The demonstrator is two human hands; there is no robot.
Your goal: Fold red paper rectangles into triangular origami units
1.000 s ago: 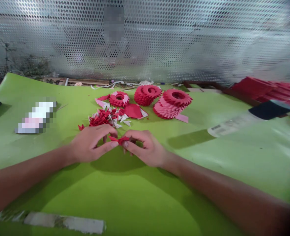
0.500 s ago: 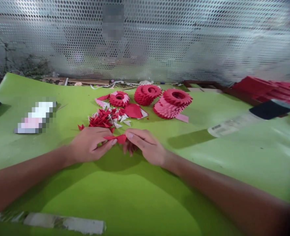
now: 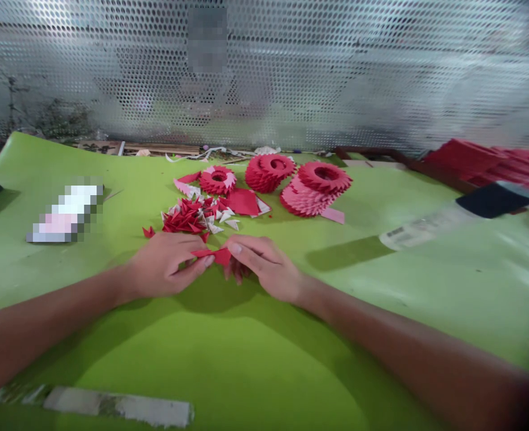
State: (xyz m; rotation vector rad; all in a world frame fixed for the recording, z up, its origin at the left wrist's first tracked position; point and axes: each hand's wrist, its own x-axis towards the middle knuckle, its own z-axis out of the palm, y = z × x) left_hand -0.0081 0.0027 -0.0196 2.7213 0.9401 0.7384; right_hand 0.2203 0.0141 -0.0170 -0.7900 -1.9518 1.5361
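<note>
Between my two hands is a small red piece of folded paper. My left hand pinches its left end between thumb and fingers. Gripping the right end is my right hand, its thumb on top and other fingers curled below. Just beyond my hands lies a heap of folded paper triangles, red and white. Behind the heap are a flat red paper stack and a small red and pink paper ring. Two taller pleated paper pieces, one red and one pink and red, stand to the right.
A phone with a blurred screen lies at left. To the right, a clear bottle with a black band lies on its side on the green table cover. Red paper stacks sit at far right. A perforated metal sheet rises behind.
Both hands stay nearly in place on the red folded paper. The view has shifted only very slightly; nothing else has visibly moved.
</note>
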